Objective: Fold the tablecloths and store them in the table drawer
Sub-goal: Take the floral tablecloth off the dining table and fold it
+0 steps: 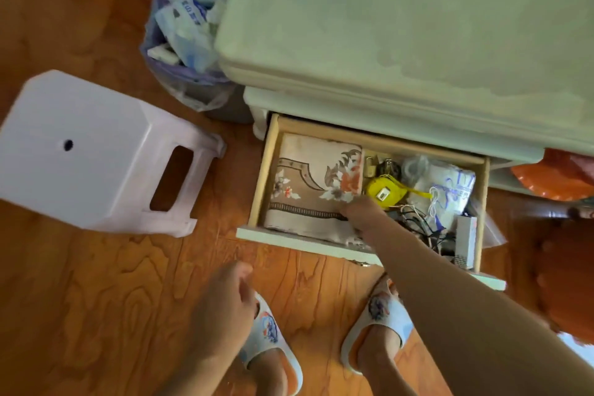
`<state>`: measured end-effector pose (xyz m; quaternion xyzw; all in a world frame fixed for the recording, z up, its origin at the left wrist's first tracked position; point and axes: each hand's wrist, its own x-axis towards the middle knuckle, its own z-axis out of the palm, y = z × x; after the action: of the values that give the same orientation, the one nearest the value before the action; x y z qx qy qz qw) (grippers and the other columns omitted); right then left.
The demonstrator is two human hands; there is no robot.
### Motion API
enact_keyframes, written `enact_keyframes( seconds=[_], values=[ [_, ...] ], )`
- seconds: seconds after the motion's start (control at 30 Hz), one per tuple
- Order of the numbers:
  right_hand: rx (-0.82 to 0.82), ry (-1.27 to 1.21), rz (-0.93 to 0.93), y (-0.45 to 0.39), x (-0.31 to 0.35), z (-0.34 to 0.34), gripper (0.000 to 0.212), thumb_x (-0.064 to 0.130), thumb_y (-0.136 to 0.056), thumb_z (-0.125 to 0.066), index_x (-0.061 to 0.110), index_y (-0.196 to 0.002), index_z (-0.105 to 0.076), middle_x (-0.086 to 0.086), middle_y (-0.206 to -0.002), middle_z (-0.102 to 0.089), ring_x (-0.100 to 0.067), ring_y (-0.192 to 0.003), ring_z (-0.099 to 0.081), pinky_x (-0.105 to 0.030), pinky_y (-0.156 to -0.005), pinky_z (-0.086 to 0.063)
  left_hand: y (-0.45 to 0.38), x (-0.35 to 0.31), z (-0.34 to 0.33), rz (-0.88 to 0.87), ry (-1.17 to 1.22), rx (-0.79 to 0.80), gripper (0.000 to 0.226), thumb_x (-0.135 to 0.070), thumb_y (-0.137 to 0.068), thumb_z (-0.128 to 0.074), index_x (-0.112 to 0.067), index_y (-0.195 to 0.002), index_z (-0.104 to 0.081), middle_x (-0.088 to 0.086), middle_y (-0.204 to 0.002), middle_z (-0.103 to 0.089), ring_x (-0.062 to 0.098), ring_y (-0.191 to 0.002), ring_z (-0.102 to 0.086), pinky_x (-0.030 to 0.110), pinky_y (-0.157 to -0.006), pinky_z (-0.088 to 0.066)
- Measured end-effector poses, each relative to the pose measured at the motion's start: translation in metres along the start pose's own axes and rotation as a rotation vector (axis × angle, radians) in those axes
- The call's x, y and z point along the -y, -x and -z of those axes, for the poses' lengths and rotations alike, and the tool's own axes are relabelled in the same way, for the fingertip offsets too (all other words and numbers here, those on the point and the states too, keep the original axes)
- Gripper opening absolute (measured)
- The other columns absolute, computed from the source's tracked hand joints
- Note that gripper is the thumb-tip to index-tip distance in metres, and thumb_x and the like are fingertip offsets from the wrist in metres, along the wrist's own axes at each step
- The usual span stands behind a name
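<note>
Beige tablecloth (308,183) edge under right hand (361,212)

You can make out blue printed lettering on the crinkled white plastic bag (445,190) in the open drawer, but it blurs past reading; the blue print on the white packets (189,14) in the bin is equally illegible.
</note>
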<state>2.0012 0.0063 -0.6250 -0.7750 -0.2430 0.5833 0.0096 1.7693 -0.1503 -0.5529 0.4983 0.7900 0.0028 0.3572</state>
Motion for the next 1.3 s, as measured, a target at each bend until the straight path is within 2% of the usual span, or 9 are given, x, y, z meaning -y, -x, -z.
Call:
enact_keyframes(
  seconds=[0.07, 0.2, 0.4, 0.53, 0.63, 0.73, 0.87, 1.1, 1.3],
  values=[
    [-0.155, 0.218, 0.000, -0.004, -0.001, -0.023, 0.048, 0.016, -0.095, -0.055, 0.002, -0.140, -0.043, -0.016, -0.131, -0.057, -0.036, -0.121, -0.057, -0.042, -0.098, -0.048, -0.019, 0.001, 0.014, -0.039, 0.011, -0.123, 0.041, -0.025, -0.099, -0.059, -0.025, -0.140, -0.052, -0.001, -0.141, -0.055, 0.010, -0.119, -0.058, 0.003, -0.069, -0.038],
    [-0.224, 0.488, 0.076, 0.003, -0.002, -0.042, 0.049, 0.011, -0.096, -0.050, 0.001, -0.142, -0.036, -0.017, -0.140, -0.049, -0.034, -0.128, -0.052, -0.041, -0.102, -0.045, -0.052, -0.008, 0.018, -0.222, -0.175, 0.001, 0.066, -0.031, -0.102, -0.051, -0.041, -0.159, -0.019, 0.002, -0.167, -0.017, 0.022, -0.148, -0.032, 0.025, -0.098, -0.049],
    [-0.562, 0.719, 0.514, 0.020, 0.018, -0.046, 0.070, 0.011, -0.089, -0.063, 0.019, -0.148, -0.025, -0.016, -0.142, -0.033, -0.032, -0.123, -0.048, -0.040, -0.096, -0.053, -0.058, -0.013, 0.009, -0.227, -0.311, 0.151, 0.064, -0.037, -0.102, -0.047, -0.040, -0.158, -0.017, -0.002, -0.164, -0.024, 0.022, -0.146, -0.035, 0.036, -0.108, -0.048],
    [0.051, 0.854, 0.589, 0.023, 0.047, -0.091, 0.081, 0.033, -0.084, -0.077, 0.031, -0.148, -0.029, -0.012, -0.146, -0.024, -0.034, -0.120, -0.052, -0.039, -0.096, -0.051, -0.062, -0.005, 0.010, -0.271, -0.303, 0.170, 0.066, -0.035, -0.102, -0.049, -0.041, -0.159, -0.016, -0.003, -0.163, -0.025, 0.018, -0.138, -0.045, 0.030, -0.098, -0.055],
    [0.216, 0.897, 0.524, 0.010, 0.053, -0.109, 0.085, 0.020, -0.087, -0.073, 0.031, -0.153, -0.020, -0.016, -0.158, -0.011, -0.040, -0.124, -0.051, -0.034, -0.087, -0.054, -0.065, -0.003, 0.011, -0.249, -0.246, 0.210, 0.068, -0.031, -0.102, -0.051, -0.042, -0.159, -0.014, -0.006, -0.163, -0.021, 0.011, -0.123, -0.057, 0.016, -0.075, -0.057],
    [0.388, 0.578, 0.504, 0.014, 0.048, -0.086, 0.089, 0.006, -0.091, -0.062, 0.034, -0.158, -0.012, -0.012, -0.160, -0.020, -0.035, -0.137, -0.041, -0.031, -0.090, -0.048, -0.064, -0.007, 0.013, -0.186, -0.188, 0.269, 0.072, -0.027, -0.103, -0.051, -0.043, -0.159, -0.009, -0.006, -0.164, -0.014, 0.009, -0.100, -0.065, 0.013, -0.058, -0.050],
    [0.332, 0.746, 0.402, 0.015, 0.020, -0.042, 0.035, 0.019, -0.104, -0.048, 0.014, -0.137, -0.057, -0.005, -0.128, -0.057, -0.023, -0.120, -0.054, -0.038, -0.105, -0.043, -0.058, -0.011, 0.014, -0.187, -0.201, 0.294, 0.076, -0.028, -0.103, -0.052, -0.043, -0.160, -0.003, -0.004, -0.169, -0.004, 0.018, -0.127, -0.058, 0.015, -0.071, -0.053],
    [0.388, 1.023, 0.397, 0.053, 0.019, -0.033, 0.045, 0.014, -0.106, -0.038, 0.009, -0.150, -0.041, -0.004, -0.160, -0.033, -0.022, -0.148, -0.028, -0.029, -0.118, -0.022, -0.024, -0.023, 0.032, -0.060, -0.226, 0.340, 0.078, -0.027, -0.103, -0.052, -0.041, -0.160, -0.001, -0.002, -0.170, 0.012, 0.029, -0.155, -0.018, 0.036, -0.109, -0.047],
    [0.165, 0.995, 0.427, 0.192, 0.052, 0.030, 0.038, 0.005, -0.097, -0.044, 0.014, -0.129, -0.064, -0.007, -0.136, -0.060, -0.029, -0.124, -0.057, -0.036, -0.102, -0.049, 0.068, -0.049, 0.133, 0.211, 0.024, 0.339, 0.046, -0.024, -0.105, -0.049, -0.022, -0.151, -0.044, 0.003, -0.152, -0.050, 0.023, -0.136, -0.051, 0.034, -0.107, -0.047]
  ],
)
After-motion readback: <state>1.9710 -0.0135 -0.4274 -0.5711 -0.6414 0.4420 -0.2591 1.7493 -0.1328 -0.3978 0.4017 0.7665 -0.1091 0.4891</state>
